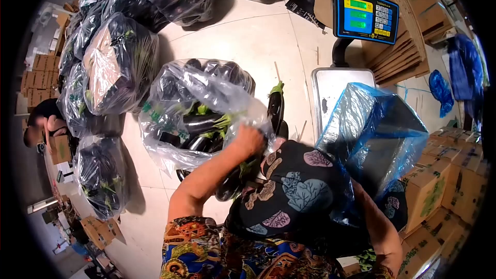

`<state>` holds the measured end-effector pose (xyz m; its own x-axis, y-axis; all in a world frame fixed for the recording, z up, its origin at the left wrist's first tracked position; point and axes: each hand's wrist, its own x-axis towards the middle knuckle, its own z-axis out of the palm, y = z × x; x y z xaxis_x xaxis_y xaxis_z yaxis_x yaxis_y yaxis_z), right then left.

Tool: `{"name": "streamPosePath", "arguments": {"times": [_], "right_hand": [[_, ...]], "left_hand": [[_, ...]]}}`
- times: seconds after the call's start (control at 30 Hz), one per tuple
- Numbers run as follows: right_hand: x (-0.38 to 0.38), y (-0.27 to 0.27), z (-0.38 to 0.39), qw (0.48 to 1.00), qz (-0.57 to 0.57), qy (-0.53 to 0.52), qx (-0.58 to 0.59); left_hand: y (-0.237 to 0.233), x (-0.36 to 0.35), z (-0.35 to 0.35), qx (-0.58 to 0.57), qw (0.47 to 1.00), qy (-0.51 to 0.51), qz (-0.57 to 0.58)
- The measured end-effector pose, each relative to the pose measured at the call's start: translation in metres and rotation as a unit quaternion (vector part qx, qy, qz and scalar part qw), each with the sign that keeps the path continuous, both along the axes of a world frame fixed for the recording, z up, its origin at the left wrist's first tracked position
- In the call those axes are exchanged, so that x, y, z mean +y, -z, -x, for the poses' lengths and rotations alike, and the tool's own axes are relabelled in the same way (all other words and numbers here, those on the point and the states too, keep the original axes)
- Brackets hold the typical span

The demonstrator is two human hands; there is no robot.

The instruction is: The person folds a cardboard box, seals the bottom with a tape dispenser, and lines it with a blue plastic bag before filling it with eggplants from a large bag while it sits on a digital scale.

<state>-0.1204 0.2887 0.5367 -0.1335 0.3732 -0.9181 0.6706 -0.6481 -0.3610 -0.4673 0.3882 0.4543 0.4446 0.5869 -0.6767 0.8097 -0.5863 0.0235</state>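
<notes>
I take the step in hand to be work at the mouth of a clear plastic bag point(219, 93) that stands open on the floor, with glossy dark eggplants point(204, 123) inside it, some showing green stems. The next move, I judge, calls for a sure hold at the bag's near edge and care that loose film does not snag on the stems.

My left arm reaches forward and inward from the patterned sleeve point(188, 245), elbow bent, so that the left hand point(250, 140) sits at the bag's right side, back of the hand upward. Its fingers curl down out of sight; I cannot tell whether they are clamped on film, on an eggplant or on nothing.

My right forearm point(380, 222) angles up and inward beside the blue plastic liner point(351, 103); the hand itself is hidden, so I cannot tell how its fingers stand. The liner is just beside the metal scale platform point(321, 85), overlapping it in my view. A single eggplant point(276, 106) is outside the bag, between it and the platform.
</notes>
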Motion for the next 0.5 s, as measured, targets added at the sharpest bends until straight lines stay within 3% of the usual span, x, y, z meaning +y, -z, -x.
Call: {"name": "streamPosePath", "arguments": {"times": [0.07, 0.17, 0.2, 0.3, 0.33, 0.37, 0.5], "right_hand": [[0.000, 0.002, 0.000, 0.999, -0.011, -0.045, -0.009], [0.003, 0.007, 0.001, 0.994, -0.019, -0.103, -0.022], [0.004, 0.009, 0.002, 0.992, -0.018, -0.120, -0.026], [0.008, 0.012, 0.007, 0.985, -0.018, -0.168, -0.035], [0.010, 0.012, 0.007, 0.982, -0.020, -0.183, -0.038], [0.011, 0.011, 0.007, 0.979, -0.022, -0.198, -0.041], [0.016, 0.010, 0.009, 0.965, -0.015, -0.255, -0.055]], "left_hand": [[0.038, -0.032, 0.027, 0.035, 0.995, 0.026, 0.085], [0.001, -0.034, 0.038, -0.010, 0.967, -0.190, 0.166], [-0.013, -0.031, 0.043, -0.104, 0.961, -0.215, 0.139], [0.007, -0.044, 0.048, -0.294, 0.935, -0.195, 0.021], [-0.012, -0.045, 0.032, -0.266, 0.931, -0.249, 0.033], [0.005, -0.048, 0.027, -0.327, 0.913, -0.243, 0.008], [-0.001, -0.023, -0.024, -0.461, 0.822, -0.315, -0.111]]}}
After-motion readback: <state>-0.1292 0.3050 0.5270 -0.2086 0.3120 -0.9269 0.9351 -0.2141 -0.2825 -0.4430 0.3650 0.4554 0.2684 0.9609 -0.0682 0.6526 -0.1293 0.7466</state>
